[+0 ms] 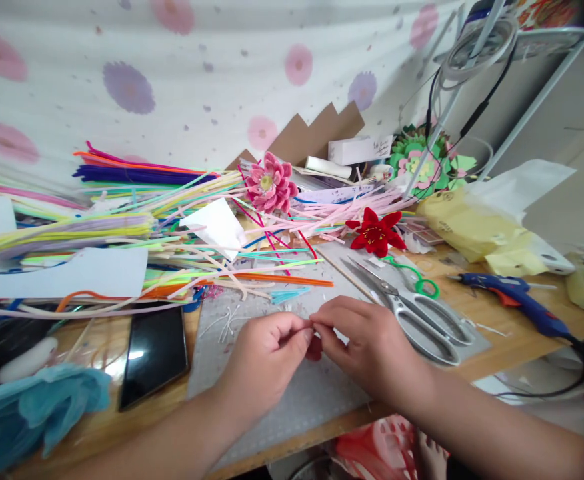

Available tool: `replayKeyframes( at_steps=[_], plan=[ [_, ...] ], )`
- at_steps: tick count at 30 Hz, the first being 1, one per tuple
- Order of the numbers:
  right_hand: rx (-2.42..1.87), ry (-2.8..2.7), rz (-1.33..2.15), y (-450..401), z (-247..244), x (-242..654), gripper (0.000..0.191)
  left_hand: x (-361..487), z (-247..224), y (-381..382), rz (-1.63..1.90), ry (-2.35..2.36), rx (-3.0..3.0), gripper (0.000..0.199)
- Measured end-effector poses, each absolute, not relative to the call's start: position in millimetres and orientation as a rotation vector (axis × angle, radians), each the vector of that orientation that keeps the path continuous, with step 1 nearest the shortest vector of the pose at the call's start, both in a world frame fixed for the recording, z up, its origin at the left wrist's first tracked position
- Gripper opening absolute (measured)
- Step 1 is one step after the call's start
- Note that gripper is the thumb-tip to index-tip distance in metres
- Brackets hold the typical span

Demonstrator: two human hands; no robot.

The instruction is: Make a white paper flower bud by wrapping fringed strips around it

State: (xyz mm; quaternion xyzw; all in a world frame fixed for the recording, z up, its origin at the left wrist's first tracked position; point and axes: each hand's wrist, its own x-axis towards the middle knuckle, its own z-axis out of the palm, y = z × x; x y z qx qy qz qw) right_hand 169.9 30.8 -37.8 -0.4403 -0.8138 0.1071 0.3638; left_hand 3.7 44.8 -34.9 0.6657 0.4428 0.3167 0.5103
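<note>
Over the grey cutting mat, my left hand and my right hand meet with fingertips pinched together. Whatever sits between the fingers is too small and hidden to make out. To the right of my right hand lie large scissors with grey handles, blades slightly parted. Thin white wires rest on the mat left of my hands. Short light-blue pieces lie just beyond them. Farther back are a red pipe-cleaner flower and a pink flower.
Bundles of coloured pipe cleaners cover the back left. A black phone lies left of the mat, near a blue flower-like piece. On the right are a blue glue gun, small green-handled scissors and a yellow package.
</note>
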Motion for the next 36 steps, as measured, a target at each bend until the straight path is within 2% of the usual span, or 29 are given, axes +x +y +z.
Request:
replayKeyframes(
  at_steps=[6,12,18,26,36],
  plan=[
    [-1.120,-2.188,0.035,28,-37,170,0.022,3,-35,45,0.719,1.104,1.655,0.024],
    [-1.155,-1.994,0.365,32,-35,168,0.015,3,-31,45,0.738,1.034,1.611,0.022],
    [-1.196,-1.881,0.727,34,-29,171,0.016,2,-29,42,0.738,1.035,1.596,0.020],
    [-1.302,-1.754,1.006,33,-22,173,0.014,4,-29,40,0.738,1.021,1.621,0.020],
    [-1.271,-1.608,1.182,34,-23,175,0.013,3,-31,41,0.718,1.028,1.774,0.021]
  ],
)
